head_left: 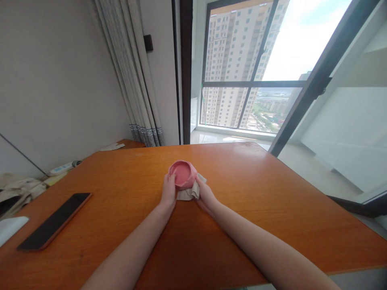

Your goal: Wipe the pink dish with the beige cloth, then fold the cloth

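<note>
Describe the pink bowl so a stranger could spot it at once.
Start at the orange wooden table before the big window. Near its middle, both hands meet: the left hand grips the pink bowl, tipped toward the camera, and the right hand presses a pale cloth against it. It is the table's only pink, round thing.

Bowl point(182, 174) pink; cloth point(190, 192) beige/off-white. Tabletop point(272, 193) orange-brown w/ wood grain, phone point(55, 220) black. Curtain point(133, 76) lt grey, dark patterned band at hem.
</note>
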`<state>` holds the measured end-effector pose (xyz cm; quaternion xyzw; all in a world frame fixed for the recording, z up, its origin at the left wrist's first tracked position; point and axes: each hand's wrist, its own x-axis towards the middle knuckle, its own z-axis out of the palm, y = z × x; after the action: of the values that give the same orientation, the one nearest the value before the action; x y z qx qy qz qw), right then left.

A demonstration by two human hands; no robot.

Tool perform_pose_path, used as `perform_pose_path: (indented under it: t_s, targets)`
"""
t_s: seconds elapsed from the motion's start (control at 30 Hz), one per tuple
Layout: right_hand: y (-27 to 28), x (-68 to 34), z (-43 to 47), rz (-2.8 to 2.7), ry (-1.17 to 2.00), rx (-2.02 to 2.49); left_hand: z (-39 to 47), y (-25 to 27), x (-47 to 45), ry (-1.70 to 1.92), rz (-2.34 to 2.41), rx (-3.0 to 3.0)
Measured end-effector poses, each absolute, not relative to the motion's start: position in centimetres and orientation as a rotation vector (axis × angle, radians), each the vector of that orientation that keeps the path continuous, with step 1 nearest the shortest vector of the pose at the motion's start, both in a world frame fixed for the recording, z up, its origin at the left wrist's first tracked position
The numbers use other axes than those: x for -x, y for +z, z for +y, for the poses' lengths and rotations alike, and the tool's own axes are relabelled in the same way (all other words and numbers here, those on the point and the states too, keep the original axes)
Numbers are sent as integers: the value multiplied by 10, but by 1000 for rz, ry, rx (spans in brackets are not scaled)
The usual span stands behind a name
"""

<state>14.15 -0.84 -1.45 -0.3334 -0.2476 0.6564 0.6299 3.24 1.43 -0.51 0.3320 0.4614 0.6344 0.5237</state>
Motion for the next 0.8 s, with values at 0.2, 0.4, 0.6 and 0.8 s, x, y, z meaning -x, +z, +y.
perform_pose_path:
  t_s: [0.2, 0.4, 0.6, 0.8]
  targets:
    - [-7, -156, 3, -596, 1360, 848, 8, -3, -43, 1495, 1065, -701]
    - [-9, -158, -7, -1096, 1446, 1066, 21, 8, -24, 1823, 1089, -577]
    - [16, -185, -8, -1350, 921, 1127, 16, 11, -26, 1659, 1073, -661]
    - [9, -195, 15, -1079, 1164, 1005, 7, 10, -37, 1081, 947, -1008]
